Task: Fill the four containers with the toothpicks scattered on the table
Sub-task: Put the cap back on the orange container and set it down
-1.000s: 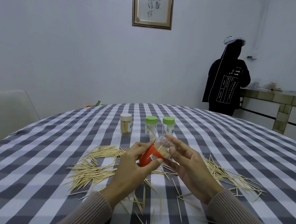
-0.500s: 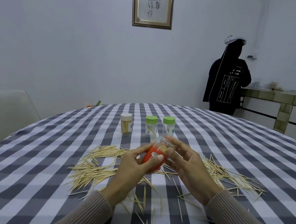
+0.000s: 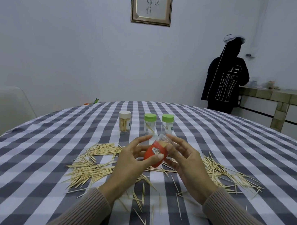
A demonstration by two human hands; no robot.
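- The left hand (image 3: 133, 164) is gripping the orange container (image 3: 155, 154) above the table (image 3: 234, 142), its thumb pressing the orange base beside a small white barcode sticker and its fingers curling round the far side.
- The container is tilting with its orange base toward the camera and its clear upper part angling up and away; pale toothpick ends are showing inside the clear part.
- The right hand (image 3: 187, 166) is pinching the clear upper part with curled fingers.
- Loose toothpicks (image 3: 92, 163) are lying scattered on the grey-and-white checked cloth, in 1 heap at the left, another at the right, and strays near the sleeves.
- Behind the hands, 3 upright containers are standing in a row: a white-lidded jar (image 3: 124, 121) packed with toothpicks and 2 green-lidded jars (image 3: 149, 124) holding few.
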